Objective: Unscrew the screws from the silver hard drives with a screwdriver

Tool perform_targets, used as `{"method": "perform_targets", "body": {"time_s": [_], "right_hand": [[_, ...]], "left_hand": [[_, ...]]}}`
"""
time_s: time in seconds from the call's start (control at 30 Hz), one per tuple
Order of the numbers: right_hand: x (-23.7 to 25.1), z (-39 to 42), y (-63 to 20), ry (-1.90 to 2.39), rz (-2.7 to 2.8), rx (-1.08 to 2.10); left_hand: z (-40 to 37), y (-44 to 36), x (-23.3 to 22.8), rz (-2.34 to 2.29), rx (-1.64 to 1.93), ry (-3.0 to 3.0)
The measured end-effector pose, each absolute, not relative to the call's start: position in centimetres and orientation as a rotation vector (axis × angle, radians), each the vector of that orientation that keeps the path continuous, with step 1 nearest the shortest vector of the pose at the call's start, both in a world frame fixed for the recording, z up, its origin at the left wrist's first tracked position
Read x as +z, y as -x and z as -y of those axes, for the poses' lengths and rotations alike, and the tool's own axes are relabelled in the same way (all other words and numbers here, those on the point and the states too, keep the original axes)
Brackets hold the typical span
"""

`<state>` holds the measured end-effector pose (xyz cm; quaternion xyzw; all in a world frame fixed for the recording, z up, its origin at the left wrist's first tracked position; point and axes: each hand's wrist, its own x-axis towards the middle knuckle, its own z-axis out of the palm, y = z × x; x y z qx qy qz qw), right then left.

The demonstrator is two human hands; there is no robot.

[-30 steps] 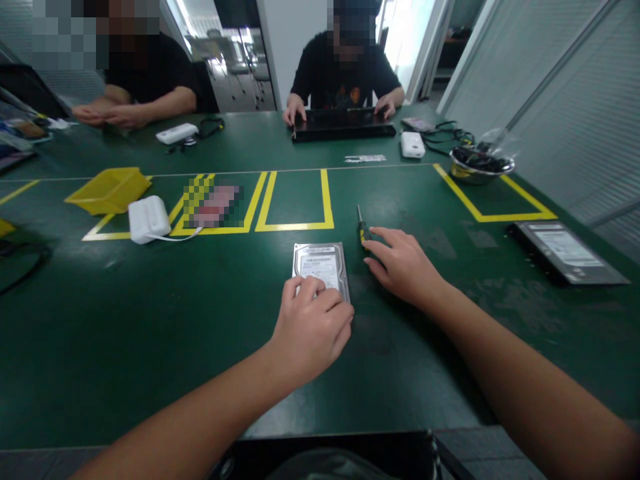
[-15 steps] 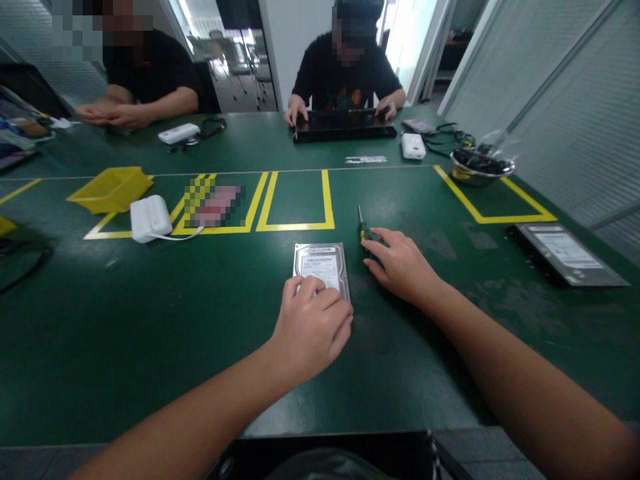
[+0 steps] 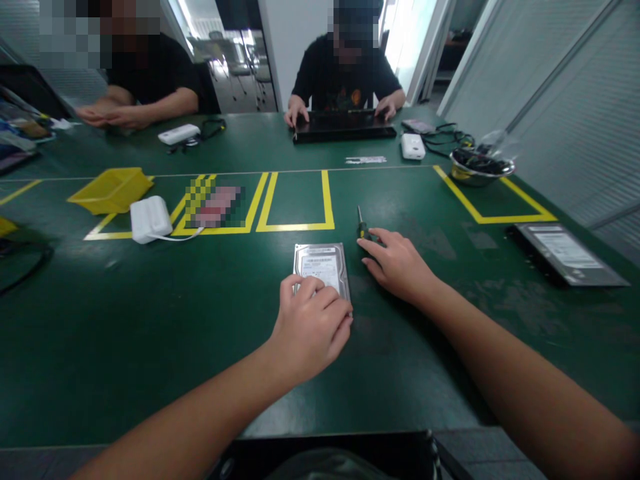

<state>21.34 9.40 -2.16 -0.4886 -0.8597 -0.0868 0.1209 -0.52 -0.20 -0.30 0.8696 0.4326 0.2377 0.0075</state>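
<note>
The left hand (image 3: 310, 327) lies curled on the near edge of the drive (image 3: 321, 265), fingers pressing its label, while the right hand (image 3: 397, 263), just at the drive's 3 o'clock, closes loosely over the handle of the screwdriver (image 3: 361, 224). The drive lies flat on the green tabletop (image 3: 150, 320). At its 12 o'clock is a yellow taped box (image 3: 296, 200), at 10 o'clock a white case (image 3: 149, 219), and at 3 o'clock, well apart, a second drive (image 3: 565, 252).
</note>
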Motion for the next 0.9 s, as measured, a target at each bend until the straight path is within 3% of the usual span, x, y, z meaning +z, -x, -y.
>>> {"method": "perform_targets", "body": {"time_s": [0.7,0.9], "right_hand": [[-2.3,-10.4,-20.1,1.527,2.48,-0.306],[-2.5,-10.6,-19.8,1.524,2.438,-0.324]], "left_hand": [[-0.7,2.4,0.5,-1.04,0.532,-3.086],[-0.4,2.4,-0.6,-1.019,0.66,-3.169]]}}
